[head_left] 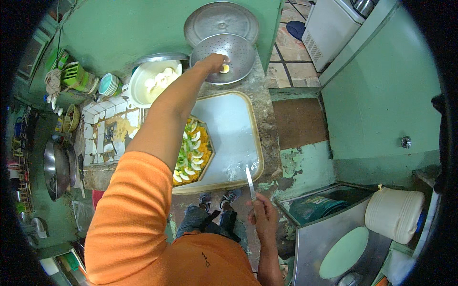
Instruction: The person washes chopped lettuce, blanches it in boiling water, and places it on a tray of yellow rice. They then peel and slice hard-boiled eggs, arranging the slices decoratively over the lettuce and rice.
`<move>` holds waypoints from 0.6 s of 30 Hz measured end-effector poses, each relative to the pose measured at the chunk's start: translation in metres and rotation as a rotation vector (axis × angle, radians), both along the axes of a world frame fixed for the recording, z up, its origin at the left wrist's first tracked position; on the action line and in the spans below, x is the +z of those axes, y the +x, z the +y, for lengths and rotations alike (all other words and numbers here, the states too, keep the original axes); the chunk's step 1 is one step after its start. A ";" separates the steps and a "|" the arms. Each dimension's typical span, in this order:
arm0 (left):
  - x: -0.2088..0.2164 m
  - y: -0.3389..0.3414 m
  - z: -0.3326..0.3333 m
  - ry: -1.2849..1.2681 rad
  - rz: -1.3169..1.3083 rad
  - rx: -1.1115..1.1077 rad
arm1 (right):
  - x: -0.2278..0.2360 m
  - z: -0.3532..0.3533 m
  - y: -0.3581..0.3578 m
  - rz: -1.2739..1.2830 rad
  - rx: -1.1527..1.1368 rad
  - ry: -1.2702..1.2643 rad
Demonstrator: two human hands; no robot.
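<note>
My left arm stretches across the tray to the metal colander (238,52) at the back. There my left hand (214,63) is closed, with a piece of boiled egg (224,69), yolk showing, at its fingertips. Low on the right, my right hand (262,214) grips a knife (250,177) by the handle, blade pointing up and away from me over the tray's near edge. An angular platter (208,164) of orange food, chopped greens and egg slices (196,154) rests on the large pale tray (231,117). My left arm and sleeve hide part of the platter.
A white tub (138,88) with white pieces inside stands left of the colander. A round metal lid (222,21) leans on the wall behind. Stacked bowls (110,84) sit at the left; a wok (56,169) hangs there. At right is a cream container (395,214).
</note>
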State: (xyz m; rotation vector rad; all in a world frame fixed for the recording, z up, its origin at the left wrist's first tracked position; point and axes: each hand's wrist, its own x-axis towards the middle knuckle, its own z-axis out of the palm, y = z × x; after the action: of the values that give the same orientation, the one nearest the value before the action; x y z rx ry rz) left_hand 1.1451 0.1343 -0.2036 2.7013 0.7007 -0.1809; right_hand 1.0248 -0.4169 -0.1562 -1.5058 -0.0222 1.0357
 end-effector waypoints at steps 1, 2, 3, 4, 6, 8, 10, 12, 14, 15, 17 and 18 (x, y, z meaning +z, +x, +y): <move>-0.008 0.004 0.001 -0.047 -0.029 0.023 | -0.002 -0.001 0.000 -0.007 -0.001 0.008; -0.017 0.005 0.000 -0.082 -0.022 0.066 | -0.003 -0.002 0.001 -0.005 0.006 -0.004; -0.022 0.006 0.000 -0.118 -0.016 0.111 | -0.005 -0.002 0.002 -0.003 0.015 -0.039; -0.026 0.011 -0.003 -0.235 -0.048 0.223 | -0.006 0.000 0.003 0.001 0.012 -0.001; -0.024 0.013 -0.009 -0.112 0.041 0.143 | -0.008 0.005 0.007 0.001 0.034 0.045; -0.008 0.002 -0.021 -0.003 -0.042 0.088 | -0.007 0.014 0.011 0.020 0.018 0.082; 0.016 -0.020 -0.049 -0.206 -0.342 0.203 | -0.002 0.024 0.013 0.016 0.032 0.106; 0.051 -0.058 -0.088 -0.657 -0.674 0.344 | 0.005 0.041 0.017 -0.022 0.052 0.123; 0.078 -0.113 -0.144 -1.080 -0.892 0.387 | 0.011 0.062 0.017 -0.100 0.101 0.161; 0.088 -0.146 -0.171 -1.309 -1.007 0.348 | 0.014 0.073 0.015 -0.129 0.116 0.134; 0.099 -0.205 -0.219 -1.343 -1.057 0.511 | 0.019 0.093 0.008 -0.217 0.230 0.177; 0.100 -0.230 -0.234 -1.345 -1.026 0.680 | 0.021 0.104 0.002 -0.246 0.292 0.173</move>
State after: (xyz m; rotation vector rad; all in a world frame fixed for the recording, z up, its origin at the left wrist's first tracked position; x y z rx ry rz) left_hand 0.9155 -0.1001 -0.1037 0.9436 0.6850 0.6269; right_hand 1.0273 -0.3133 -0.1355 -1.4890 -0.5057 1.0412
